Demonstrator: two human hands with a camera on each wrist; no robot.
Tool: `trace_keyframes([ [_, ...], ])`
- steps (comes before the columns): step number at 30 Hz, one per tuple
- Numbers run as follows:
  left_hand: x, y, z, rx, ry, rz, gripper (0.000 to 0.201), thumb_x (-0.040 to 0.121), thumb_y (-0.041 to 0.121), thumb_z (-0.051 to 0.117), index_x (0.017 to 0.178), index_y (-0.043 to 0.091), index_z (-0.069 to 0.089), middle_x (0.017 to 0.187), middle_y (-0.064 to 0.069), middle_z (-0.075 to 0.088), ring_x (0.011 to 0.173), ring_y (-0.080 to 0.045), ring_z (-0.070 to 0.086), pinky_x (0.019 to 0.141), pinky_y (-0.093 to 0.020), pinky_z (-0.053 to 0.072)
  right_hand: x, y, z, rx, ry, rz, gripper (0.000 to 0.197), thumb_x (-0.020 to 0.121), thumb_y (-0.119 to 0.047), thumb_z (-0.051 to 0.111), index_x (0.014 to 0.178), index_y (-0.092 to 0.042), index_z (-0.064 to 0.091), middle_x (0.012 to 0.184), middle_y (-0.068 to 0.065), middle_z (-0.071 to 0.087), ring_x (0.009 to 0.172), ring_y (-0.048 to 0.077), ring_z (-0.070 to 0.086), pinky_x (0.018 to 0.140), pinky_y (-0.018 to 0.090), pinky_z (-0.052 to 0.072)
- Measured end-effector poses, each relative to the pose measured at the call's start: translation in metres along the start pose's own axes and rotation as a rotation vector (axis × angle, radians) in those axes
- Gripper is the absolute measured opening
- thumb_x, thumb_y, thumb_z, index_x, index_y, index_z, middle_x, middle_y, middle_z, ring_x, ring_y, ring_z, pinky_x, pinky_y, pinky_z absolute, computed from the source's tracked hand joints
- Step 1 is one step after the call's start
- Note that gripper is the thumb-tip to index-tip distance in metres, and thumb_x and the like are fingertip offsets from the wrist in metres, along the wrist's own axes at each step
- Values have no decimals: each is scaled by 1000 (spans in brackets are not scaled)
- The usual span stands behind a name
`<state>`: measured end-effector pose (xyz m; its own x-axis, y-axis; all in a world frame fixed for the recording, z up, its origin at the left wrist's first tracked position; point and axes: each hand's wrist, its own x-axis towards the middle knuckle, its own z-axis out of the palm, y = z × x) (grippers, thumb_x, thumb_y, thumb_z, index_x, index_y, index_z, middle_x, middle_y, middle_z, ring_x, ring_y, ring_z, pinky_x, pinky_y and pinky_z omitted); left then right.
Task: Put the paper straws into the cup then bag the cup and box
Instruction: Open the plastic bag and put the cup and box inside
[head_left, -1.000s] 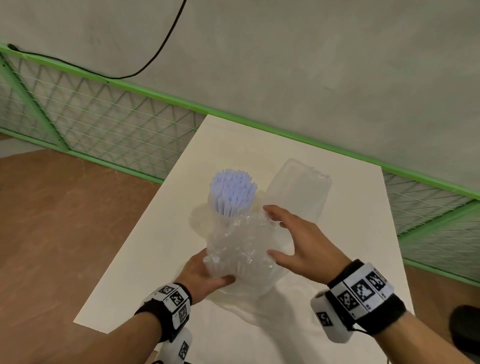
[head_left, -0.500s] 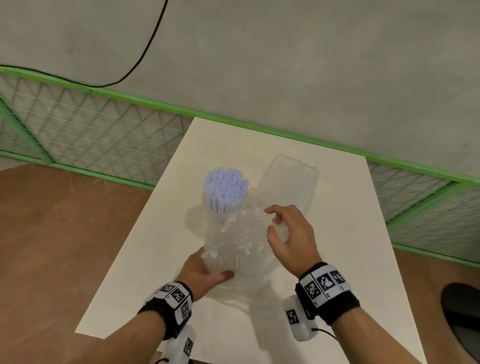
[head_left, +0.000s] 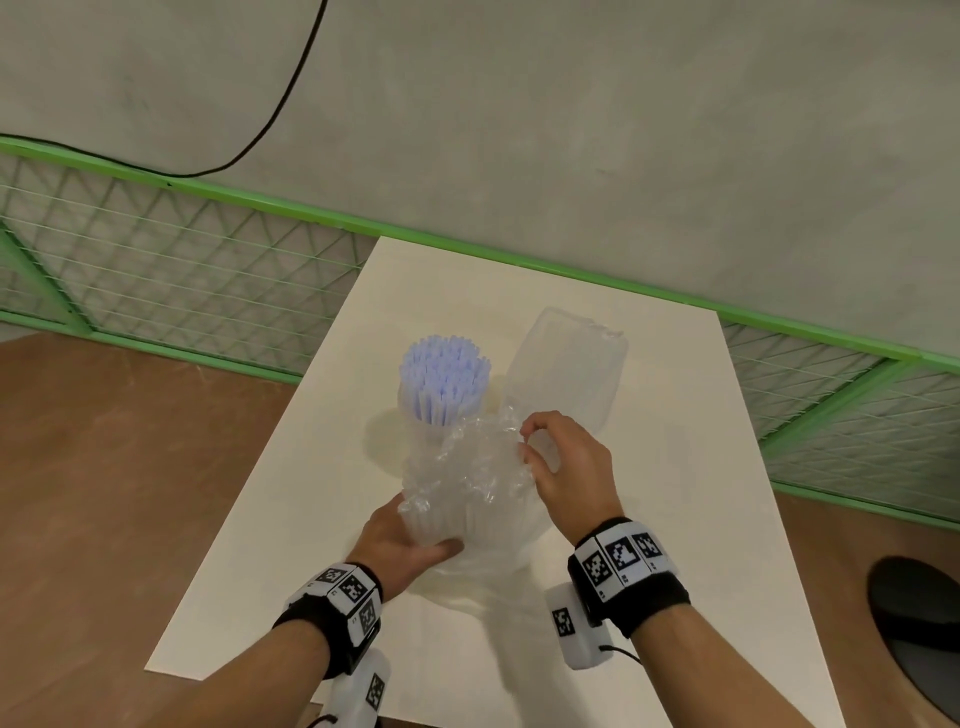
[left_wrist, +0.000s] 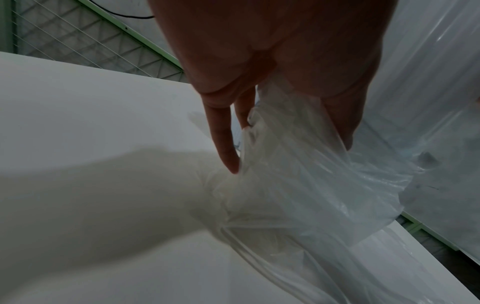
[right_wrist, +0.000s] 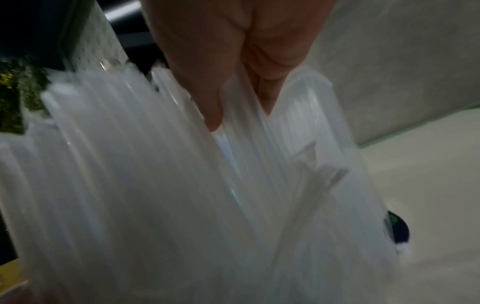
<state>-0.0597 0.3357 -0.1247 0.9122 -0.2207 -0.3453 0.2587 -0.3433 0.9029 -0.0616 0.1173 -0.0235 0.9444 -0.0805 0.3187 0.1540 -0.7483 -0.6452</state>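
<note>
White surface (head_left: 649, 519) is backed by green mesh fencing (head_left: 182, 270). On it, a crumpled clear bag (head_left: 467, 483) is gripped low by the left hand (head_left: 400, 545) and pinched at its top by the right hand (head_left: 566, 467). Just behind, the cup (head_left: 421, 415) of straws (head_left: 444, 374) stands beside the clear box (head_left: 566, 374). Only the left wrist view shows the fingers (left_wrist: 223, 144) gathering film.
</note>
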Motion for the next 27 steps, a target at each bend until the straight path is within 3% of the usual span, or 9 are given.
trace_keyframes([
  [2, 0, 0, 0, 16, 3, 1, 72, 46, 52, 86, 112, 30, 68, 97, 13, 75, 95, -3, 69, 86, -22, 51, 4, -3, -6, 14, -7, 28, 15, 90, -17, 68, 104, -19, 63, 92, -8, 68, 84, 8, 61, 76, 23, 48],
  [6, 0, 1, 2, 29, 5, -3, 57, 62, 28, 93, 113, 25, 68, 95, 13, 74, 92, 1, 68, 74, -6, 46, 6, -2, -4, -6, 6, 92, 21, 90, -26, 69, 109, -20, 64, 93, -9, 70, 83, 8, 63, 79, 26, 51],
  [8, 0, 2, 2, 37, 2, 1, 55, 64, 27, 92, 113, 24, 69, 94, 13, 74, 92, 3, 68, 72, -3, 44, 7, 1, 0, -9, 14, 97, 17, 89, -27, 70, 104, -21, 66, 91, -11, 67, 78, 7, 61, 76, 27, 51],
  [13, -1, 1, 1, 35, 4, 1, 57, 63, 30, 93, 114, 24, 69, 95, 13, 74, 93, 1, 68, 74, -4, 45, 8, 4, 4, 35, 29, -3, 14, 84, -18, 76, 95, -19, 68, 105, -9, 65, 101, 2, 56, 88, 12, 41],
  [16, -1, 1, 0, 43, 3, -5, 60, 60, 36, 92, 114, 25, 69, 96, 13, 74, 93, 1, 69, 77, -8, 46, 9, 5, -1, 100, 34, 34, 14, 84, -15, 74, 95, -21, 67, 118, -10, 64, 115, 0, 54, 96, 5, 35],
  [19, -2, 1, 0, 38, -8, -11, 64, 57, 42, 91, 115, 26, 68, 97, 13, 74, 95, -3, 69, 84, -17, 49, 7, 7, -2, 136, -9, 76, 16, 89, -10, 66, 98, -23, 65, 98, -10, 71, 92, 11, 67, 85, 25, 52],
  [21, -2, 1, 1, 21, -8, -11, 72, 49, 50, 88, 114, 26, 69, 96, 12, 75, 94, -3, 70, 87, -21, 52, 4, 6, 1, 91, -27, 49, 18, 90, -8, 63, 101, -22, 65, 89, -11, 69, 78, 11, 64, 74, 30, 53],
  [25, -1, 0, 1, -7, -3, -23, 78, 41, 56, 84, 111, 25, 70, 94, 11, 76, 92, -4, 71, 85, -22, 53, 9, 0, -7, 65, 56, -14, 19, 92, -8, 65, 110, -16, 65, 100, -13, 70, 91, -3, 61, 80, 2, 41],
  [27, 0, 0, 1, -3, -7, -28, 79, 41, 57, 84, 111, 25, 69, 95, 10, 76, 92, -3, 71, 82, -19, 51, 18, -5, -16, 83, 86, 17, 20, 90, -10, 69, 109, -16, 66, 99, -15, 69, 90, -15, 58, 81, -2, 37],
])
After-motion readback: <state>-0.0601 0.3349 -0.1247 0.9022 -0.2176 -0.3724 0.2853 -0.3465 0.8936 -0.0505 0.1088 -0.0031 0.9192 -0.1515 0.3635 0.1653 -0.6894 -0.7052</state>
